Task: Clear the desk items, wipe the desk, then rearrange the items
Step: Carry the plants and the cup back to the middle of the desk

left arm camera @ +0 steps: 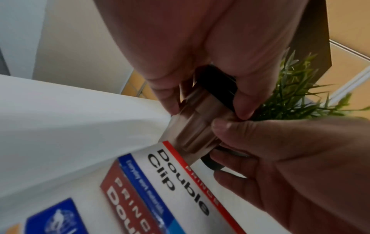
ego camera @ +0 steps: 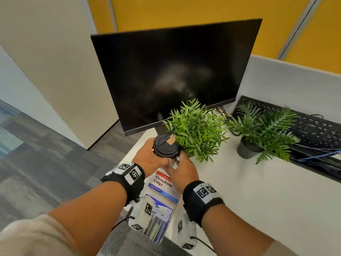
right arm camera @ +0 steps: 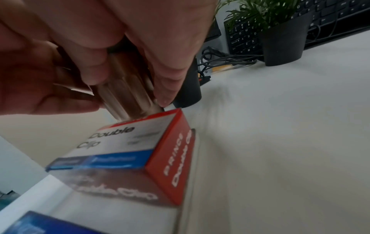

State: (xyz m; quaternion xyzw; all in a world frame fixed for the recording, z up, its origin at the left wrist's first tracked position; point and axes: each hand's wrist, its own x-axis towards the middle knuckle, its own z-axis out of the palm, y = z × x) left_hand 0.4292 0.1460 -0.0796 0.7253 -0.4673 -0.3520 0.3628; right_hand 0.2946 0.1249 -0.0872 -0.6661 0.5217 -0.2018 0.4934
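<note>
A steel tumbler with a black lid (ego camera: 165, 145) stands upright at the desk's near left corner, and both hands hold it. My left hand (ego camera: 147, 156) wraps its upper part from the left. My right hand (ego camera: 182, 172) curls its fingers round the ribbed steel body (right arm camera: 128, 95) from the right. The tumbler's base (left arm camera: 192, 139) sits right at the far end of a red, white and blue "Double Clip" box (ego camera: 163, 183) lying on the white desk (ego camera: 239, 200). Whether the base touches the desk is hidden.
A leafy plant (ego camera: 195, 130) stands right behind the tumbler, and a second plant in a dark pot (ego camera: 247, 148) is to its right. A dark monitor (ego camera: 175, 74), a black keyboard (ego camera: 313, 130) and loose cables (ego camera: 313, 156) lie behind. A clear packet (ego camera: 156, 218) lies at the front edge.
</note>
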